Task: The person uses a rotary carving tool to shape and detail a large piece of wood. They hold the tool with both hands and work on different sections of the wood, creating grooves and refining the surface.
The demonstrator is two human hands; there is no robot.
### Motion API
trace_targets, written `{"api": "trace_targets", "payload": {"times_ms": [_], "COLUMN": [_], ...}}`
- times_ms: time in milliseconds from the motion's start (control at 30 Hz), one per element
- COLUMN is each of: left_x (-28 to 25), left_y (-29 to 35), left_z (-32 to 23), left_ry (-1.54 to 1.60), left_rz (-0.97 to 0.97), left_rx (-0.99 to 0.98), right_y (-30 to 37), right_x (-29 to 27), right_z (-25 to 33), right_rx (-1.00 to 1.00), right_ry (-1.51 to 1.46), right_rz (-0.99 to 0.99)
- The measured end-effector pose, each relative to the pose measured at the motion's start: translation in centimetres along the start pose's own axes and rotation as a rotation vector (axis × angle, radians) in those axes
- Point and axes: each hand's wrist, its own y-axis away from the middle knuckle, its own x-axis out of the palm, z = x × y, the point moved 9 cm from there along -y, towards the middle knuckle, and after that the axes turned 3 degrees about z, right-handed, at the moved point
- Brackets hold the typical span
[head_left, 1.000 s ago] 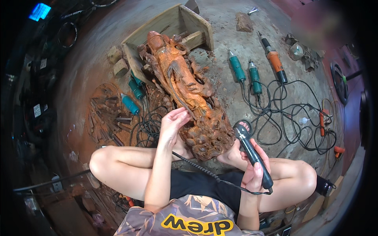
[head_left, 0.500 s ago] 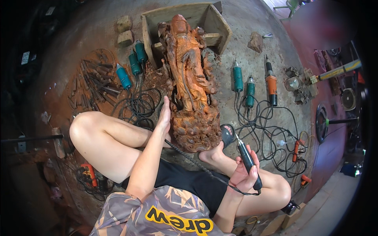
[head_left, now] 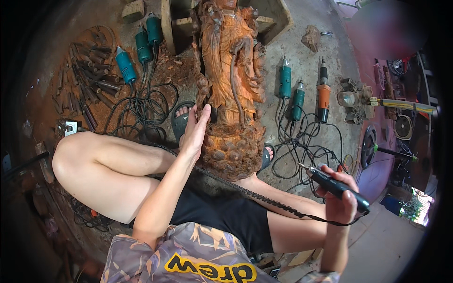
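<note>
A large carved wooden statue, reddish-brown with a robed figure and a knobbly base, lies in front of me between my legs. My left hand rests against the left side of its lower part, fingers stretched out and holding nothing. Off to the right, clear of the wood, my right hand is wrapped round a black pen-shaped rotary carving tool. The thin metal bit points up and left toward the statue. From the tool's rear end a braided black cord runs left across my lap and passes under my left forearm.
A wooden box frame supports the statue's far end. Teal power tools with tangled cords lie left; more teal ones and an orange one lie right. Wooden-handled chisels are heaped far left, among wood chips.
My right hand has moved right with the carving tool, which has tipped from steep to slanting up-left. The whole view has shifted. My left hand stays at the statue's side.
</note>
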Motion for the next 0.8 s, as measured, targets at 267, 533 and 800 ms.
{"api": "trace_targets", "payload": {"times_ms": [267,533,800], "left_x": [0.2,3.8,13.7], "left_y": [2.8,10.7,10.4], "left_z": [-3.6,-8.2,-8.9], "left_ry": [0.137,-0.483,-0.445], "left_rz": [-0.005,0.143,0.428], "left_rx": [0.091,0.577,0.499], "right_y": [-10.4,-12.9,-14.8], "right_x": [1.1,3.0,4.1], "right_z": [-1.1,-8.8,-9.4], "right_rx": [0.083,0.063,-0.062], "right_ry": [0.181,-0.047,0.21], "right_rz": [0.332,0.377,0.436]}}
